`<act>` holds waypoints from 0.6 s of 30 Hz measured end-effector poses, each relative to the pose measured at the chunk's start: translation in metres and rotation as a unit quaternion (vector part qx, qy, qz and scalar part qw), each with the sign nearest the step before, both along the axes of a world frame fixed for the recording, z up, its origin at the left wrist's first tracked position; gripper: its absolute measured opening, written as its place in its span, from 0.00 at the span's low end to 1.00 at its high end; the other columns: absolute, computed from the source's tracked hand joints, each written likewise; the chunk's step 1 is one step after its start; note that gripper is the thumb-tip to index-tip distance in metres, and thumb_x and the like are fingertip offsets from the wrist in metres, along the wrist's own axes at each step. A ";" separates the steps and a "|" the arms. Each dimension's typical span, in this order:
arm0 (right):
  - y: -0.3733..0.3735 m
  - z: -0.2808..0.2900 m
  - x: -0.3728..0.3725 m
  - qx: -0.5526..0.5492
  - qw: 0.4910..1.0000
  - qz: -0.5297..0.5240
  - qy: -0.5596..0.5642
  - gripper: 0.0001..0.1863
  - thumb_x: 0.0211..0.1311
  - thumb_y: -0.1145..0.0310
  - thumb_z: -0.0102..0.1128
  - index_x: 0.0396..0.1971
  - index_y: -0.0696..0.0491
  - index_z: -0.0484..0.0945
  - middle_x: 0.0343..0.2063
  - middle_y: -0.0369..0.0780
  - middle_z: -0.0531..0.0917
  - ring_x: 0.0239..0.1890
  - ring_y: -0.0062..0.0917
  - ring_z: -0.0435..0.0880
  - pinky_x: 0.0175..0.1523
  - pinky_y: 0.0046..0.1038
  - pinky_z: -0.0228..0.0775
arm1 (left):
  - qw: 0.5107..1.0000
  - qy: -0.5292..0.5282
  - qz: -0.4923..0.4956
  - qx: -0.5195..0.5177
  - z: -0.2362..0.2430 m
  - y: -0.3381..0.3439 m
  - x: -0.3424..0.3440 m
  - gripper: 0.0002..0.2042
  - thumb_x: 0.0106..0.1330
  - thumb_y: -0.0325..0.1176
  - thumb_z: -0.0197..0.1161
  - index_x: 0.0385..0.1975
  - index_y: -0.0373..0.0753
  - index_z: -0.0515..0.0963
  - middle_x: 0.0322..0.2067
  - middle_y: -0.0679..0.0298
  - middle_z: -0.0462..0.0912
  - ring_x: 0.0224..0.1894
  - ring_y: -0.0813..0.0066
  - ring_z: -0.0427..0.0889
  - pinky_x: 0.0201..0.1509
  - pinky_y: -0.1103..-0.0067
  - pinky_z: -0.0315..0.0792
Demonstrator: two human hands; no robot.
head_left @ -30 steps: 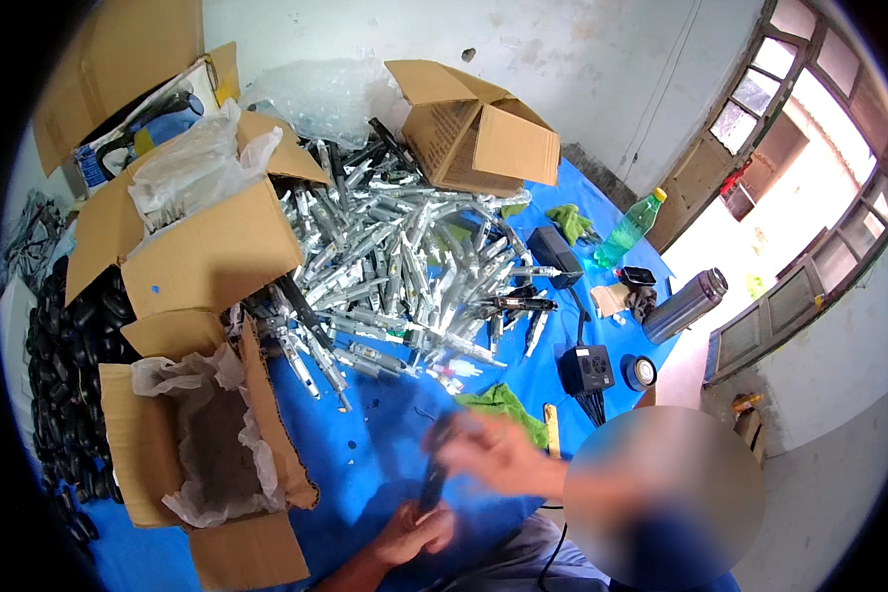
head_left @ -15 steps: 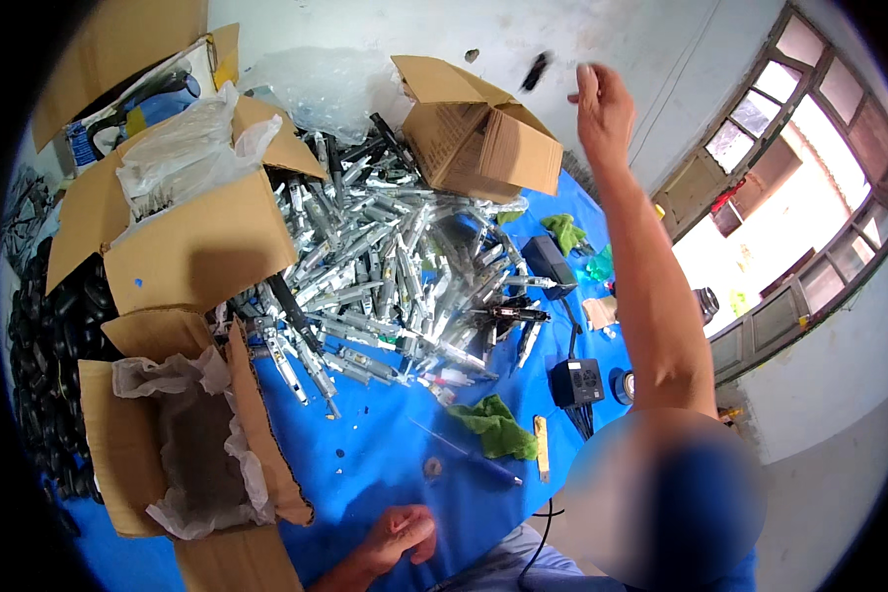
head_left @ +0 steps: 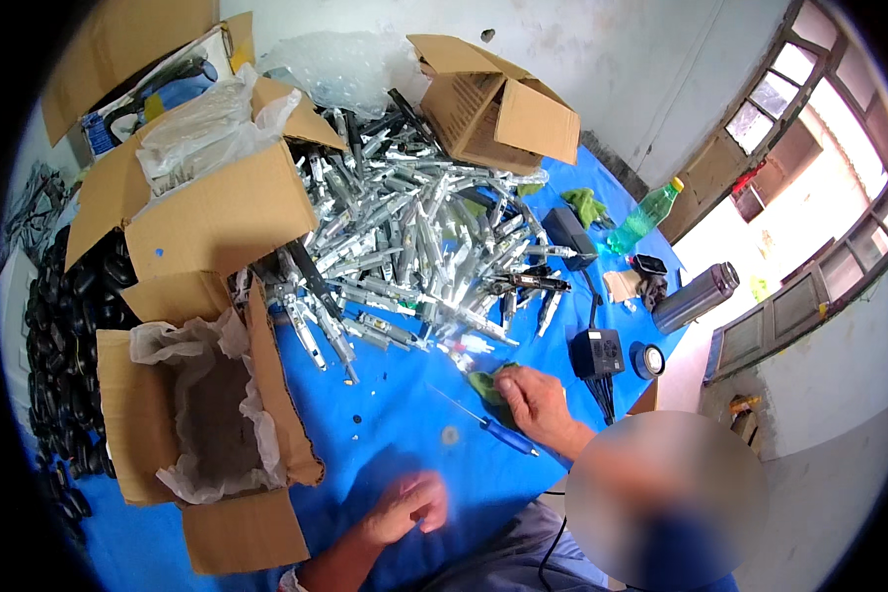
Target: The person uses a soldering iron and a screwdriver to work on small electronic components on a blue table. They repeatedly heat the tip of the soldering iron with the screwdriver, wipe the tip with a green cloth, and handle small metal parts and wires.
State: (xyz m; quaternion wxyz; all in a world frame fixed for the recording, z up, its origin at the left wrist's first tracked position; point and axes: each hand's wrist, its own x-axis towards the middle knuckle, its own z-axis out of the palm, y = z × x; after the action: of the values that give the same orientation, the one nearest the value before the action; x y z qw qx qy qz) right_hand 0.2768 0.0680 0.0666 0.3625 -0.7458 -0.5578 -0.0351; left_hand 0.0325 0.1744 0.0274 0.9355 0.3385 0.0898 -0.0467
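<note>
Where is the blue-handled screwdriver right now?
In the head view, the blue-handled screwdriver lies on the blue table cover, just below the right hand and the green cloth.

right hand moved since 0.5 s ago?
Yes. The right hand has come down from up near the open cardboard box at the wall to the blue table cover, now resting on the green cloth beside the screwdriver.

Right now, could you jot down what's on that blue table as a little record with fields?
Surface: blue table
Left hand: loosely curled, resting on the table, holding nothing visible
Right hand: resting on a green cloth
Beside right hand: blue-handled screwdriver
Middle: heap of silver metal parts
Left side: open cardboard box lined with plastic
Right side: black adapter, tape roll, green bottle
</note>
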 end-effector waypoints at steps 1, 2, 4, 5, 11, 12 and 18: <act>-0.004 0.000 -0.005 0.004 1.000 0.013 -0.019 0.05 0.62 0.73 0.53 0.30 0.57 0.76 0.24 0.43 0.80 0.23 0.34 0.79 0.28 0.30 0.70 | 1.000 -0.010 -0.002 -0.003 -0.003 0.000 0.000 0.17 0.70 0.43 0.47 0.21 0.39 0.66 0.16 0.65 0.67 0.18 0.79 0.66 0.23 0.82 0.60; -0.006 0.004 -0.009 -0.007 1.000 0.011 -0.011 0.04 0.60 0.73 0.54 0.30 0.57 0.76 0.25 0.43 0.80 0.24 0.35 0.79 0.28 0.31 0.71 | 1.000 -0.022 -0.006 -0.006 -0.005 0.001 0.001 0.17 0.70 0.44 0.48 0.22 0.39 0.66 0.16 0.65 0.67 0.18 0.77 0.66 0.22 0.80 0.60; -0.010 0.011 -0.014 -0.029 1.000 0.006 0.005 0.03 0.58 0.74 0.56 0.30 0.57 0.77 0.27 0.43 0.80 0.25 0.37 0.79 0.29 0.32 0.71 | 0.999 -0.032 -0.004 -0.008 -0.005 0.002 0.000 0.17 0.69 0.46 0.49 0.24 0.39 0.66 0.16 0.65 0.66 0.18 0.75 0.65 0.22 0.78 0.61; -0.011 0.011 -0.012 -0.029 1.000 0.000 0.002 0.04 0.58 0.74 0.56 0.31 0.58 0.76 0.28 0.44 0.80 0.27 0.38 0.79 0.31 0.33 0.71 | 0.999 -0.030 -0.002 -0.009 -0.001 0.003 0.001 0.17 0.69 0.46 0.49 0.24 0.39 0.66 0.16 0.64 0.66 0.18 0.75 0.65 0.22 0.78 0.60; 0.017 0.024 0.016 0.028 0.997 -0.033 -0.056 0.05 0.54 0.75 0.57 0.32 0.57 0.76 0.29 0.45 0.79 0.33 0.40 0.78 0.37 0.36 0.70 | 0.997 -0.029 0.002 -0.067 0.000 0.003 0.002 0.17 0.67 0.46 0.52 0.24 0.38 0.67 0.16 0.63 0.67 0.17 0.74 0.66 0.22 0.78 0.61; 0.025 0.028 0.024 0.025 0.997 -0.045 -0.057 0.05 0.54 0.75 0.57 0.32 0.57 0.76 0.29 0.46 0.79 0.33 0.41 0.78 0.38 0.36 0.70 | 0.997 -0.030 0.000 -0.074 -0.002 0.003 0.003 0.17 0.67 0.45 0.52 0.24 0.38 0.67 0.16 0.63 0.67 0.17 0.73 0.66 0.22 0.78 0.61; 0.094 0.031 0.107 0.072 0.989 -0.096 -0.083 0.05 0.54 0.75 0.55 0.31 0.58 0.77 0.28 0.48 0.79 0.34 0.44 0.77 0.39 0.38 0.70 | 0.996 -0.027 0.000 -0.080 -0.004 0.003 0.000 0.17 0.67 0.45 0.53 0.25 0.38 0.67 0.16 0.63 0.67 0.18 0.73 0.66 0.21 0.78 0.60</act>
State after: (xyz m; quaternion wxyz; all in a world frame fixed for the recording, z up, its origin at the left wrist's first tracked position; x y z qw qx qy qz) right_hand 0.3841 0.1623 0.0972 0.3632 -0.7620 -0.5080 -0.1712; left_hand 0.0328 0.1773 0.0235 0.9616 0.2638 0.0611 -0.0442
